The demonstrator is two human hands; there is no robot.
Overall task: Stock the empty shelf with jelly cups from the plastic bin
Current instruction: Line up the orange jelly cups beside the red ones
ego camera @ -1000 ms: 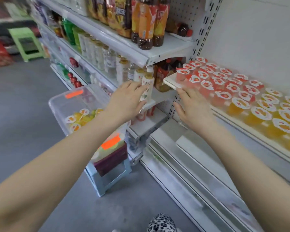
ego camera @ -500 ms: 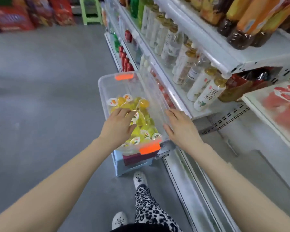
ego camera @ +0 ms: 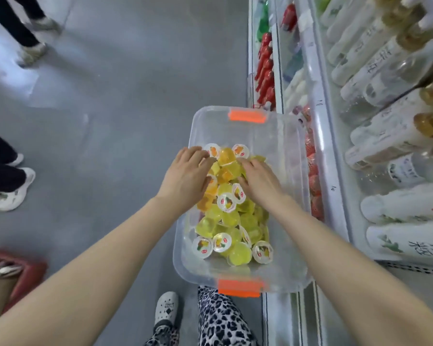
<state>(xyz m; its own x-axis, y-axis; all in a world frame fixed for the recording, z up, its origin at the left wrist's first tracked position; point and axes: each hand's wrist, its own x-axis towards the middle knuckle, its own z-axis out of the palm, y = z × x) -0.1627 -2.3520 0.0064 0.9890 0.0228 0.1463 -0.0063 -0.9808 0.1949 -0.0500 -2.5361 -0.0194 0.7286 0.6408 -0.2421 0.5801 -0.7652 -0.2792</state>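
Observation:
A clear plastic bin [ego camera: 283, 265] with orange handles holds a heap of yellow and orange jelly cups [ego camera: 231, 218], some showing white fruit-print lids. Both of my hands are inside it at the far end of the heap. My left hand [ego camera: 186, 173] lies on the cups by the left wall, its fingers bent loosely over them. My right hand [ego camera: 259, 181] rests on top of the heap with the fingers stretched forward. I see no cup lifted in either hand. The shelf being stocked is out of view.
Store shelving [ego camera: 335, 171] runs along the right of the bin, filled with white drink bottles [ego camera: 385, 136] and red-capped bottles [ego camera: 265, 68]. My leopard-print leg [ego camera: 223, 320] and white shoe [ego camera: 166, 308] are below the bin. Other people's legs [ego camera: 8, 171] stand on the grey floor at left.
My view dropped from the jelly-cup shelf to the bin. Both hands left the shelf edge, passed the bin's rim, and now lie on the cups inside.

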